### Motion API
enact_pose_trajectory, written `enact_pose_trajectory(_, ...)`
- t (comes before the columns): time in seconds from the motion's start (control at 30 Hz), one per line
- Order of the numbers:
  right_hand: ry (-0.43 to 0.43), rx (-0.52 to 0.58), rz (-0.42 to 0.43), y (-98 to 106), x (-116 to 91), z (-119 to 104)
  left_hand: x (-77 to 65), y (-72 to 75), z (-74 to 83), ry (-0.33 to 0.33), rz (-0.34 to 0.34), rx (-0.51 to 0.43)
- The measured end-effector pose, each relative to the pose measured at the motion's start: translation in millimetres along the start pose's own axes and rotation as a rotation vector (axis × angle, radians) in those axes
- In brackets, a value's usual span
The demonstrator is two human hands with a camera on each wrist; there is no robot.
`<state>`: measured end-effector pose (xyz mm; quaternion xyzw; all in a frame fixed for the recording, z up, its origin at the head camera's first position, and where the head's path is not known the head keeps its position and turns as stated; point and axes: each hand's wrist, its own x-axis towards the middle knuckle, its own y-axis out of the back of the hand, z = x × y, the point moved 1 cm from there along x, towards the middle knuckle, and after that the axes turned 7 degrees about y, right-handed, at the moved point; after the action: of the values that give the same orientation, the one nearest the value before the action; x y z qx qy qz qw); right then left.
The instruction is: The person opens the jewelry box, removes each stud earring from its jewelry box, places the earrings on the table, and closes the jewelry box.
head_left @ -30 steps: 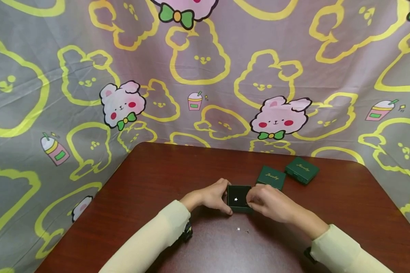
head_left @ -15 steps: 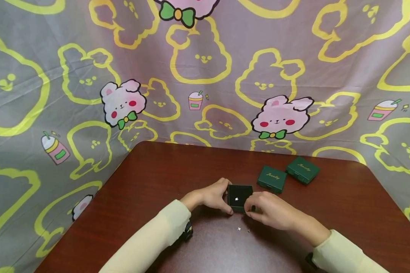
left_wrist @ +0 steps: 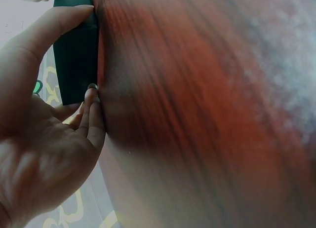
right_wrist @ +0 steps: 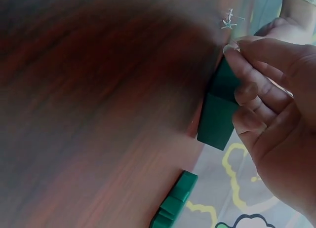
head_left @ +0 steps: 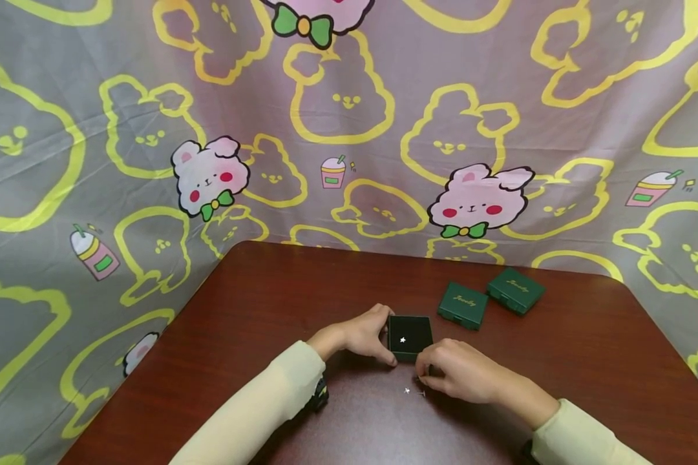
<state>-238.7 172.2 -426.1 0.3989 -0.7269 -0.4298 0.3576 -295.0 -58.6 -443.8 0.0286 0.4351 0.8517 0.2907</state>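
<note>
A small dark green jewelry box (head_left: pixel 408 355) stands with its black padded inside facing up, and a silver star earring (head_left: pixel 402 340) sits in it. My left hand (head_left: pixel 363 332) grips the box's left side, thumb at the near corner and fingers at the far one; the left wrist view shows the thumb across the box wall (left_wrist: pixel 76 65). My right hand (head_left: pixel 462 371) is just off the box's near right corner, thumb and forefinger tips close together. Whether something tiny is between them is unclear. Close by on the table lie a silver star (head_left: pixel 407 390) and a thin pin-like piece (head_left: pixel 421 393).
Two closed green boxes with gold lettering, a nearer box (head_left: pixel 463 305) and a farther box (head_left: pixel 516 290), lie behind my right hand. The brown wooden table (head_left: pixel 302 284) ends at a cartoon-printed cloth (head_left: pixel 384 148) at the back and left.
My right hand has drawn back from inside the box, past its near right corner, toward the small silver pieces on the table. My left hand has stayed on the box.
</note>
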Motion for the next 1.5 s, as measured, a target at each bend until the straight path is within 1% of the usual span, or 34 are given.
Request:
enact_pose_trajectory(0.2,-0.009,0.063,-0.036,-3,1,-1,0.0,0.0,0.3,-0.007,0.01,0.008)
enact_pose_trajectory(0.3,-0.012,0.075,-0.048,-5,2,-2,0.0,-0.9,-0.2,-0.009,0.013,0.005)
enact_pose_trajectory(0.7,-0.007,0.017,-0.009,-3,-2,0,1.1,-2.9,-1.9,-0.009,0.008,0.004)
enact_pose_trajectory(0.83,0.002,-0.016,0.012,-1,-3,0,0.9,-2.4,-1.9,-0.004,0.004,0.007)
enact_pose_trajectory(1.0,0.003,-0.023,0.03,4,-2,0,1.7,-2.6,-2.0,-0.013,0.008,0.009)
enact_pose_trajectory(1.1,-0.017,-0.026,0.035,8,-1,0,2.6,-3.3,-1.9,-0.016,0.008,0.018)
enact_pose_trajectory(1.33,-0.097,-0.03,0.043,21,4,1,2.1,-2.6,-1.0,-0.004,0.009,0.016)
enact_pose_trajectory(1.5,-0.118,-0.057,0.048,27,7,5,2.0,-2.0,-0.4,0.006,0.0,0.028)
